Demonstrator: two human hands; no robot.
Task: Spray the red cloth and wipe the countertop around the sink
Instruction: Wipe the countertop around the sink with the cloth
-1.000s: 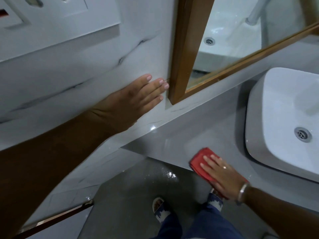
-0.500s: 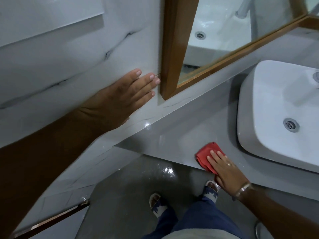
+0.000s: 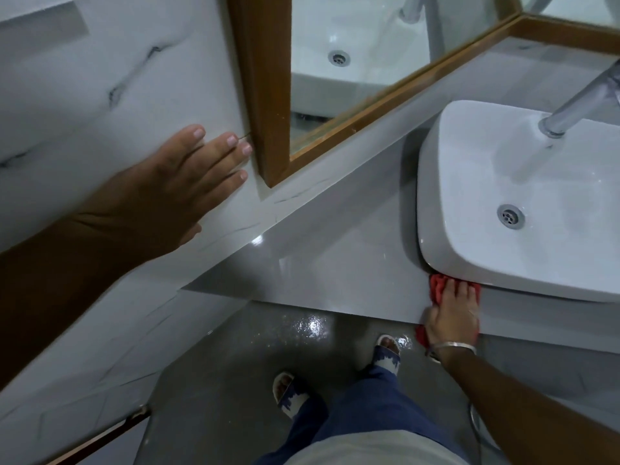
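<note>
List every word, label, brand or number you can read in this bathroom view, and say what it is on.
None: no readable text on the sink, tap, mirror frame, wall tiles, countertop, red cloth or slippers.

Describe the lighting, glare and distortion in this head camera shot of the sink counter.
Head view: dim, cool light; bright glare spots on the glossy grey countertop and the wet grey floor; the white rectangular basin casts a dark shadow to its left; wide-angle bending tilts the wood-framed mirror; focus is acceptable, with the left hand slightly soft.
</note>
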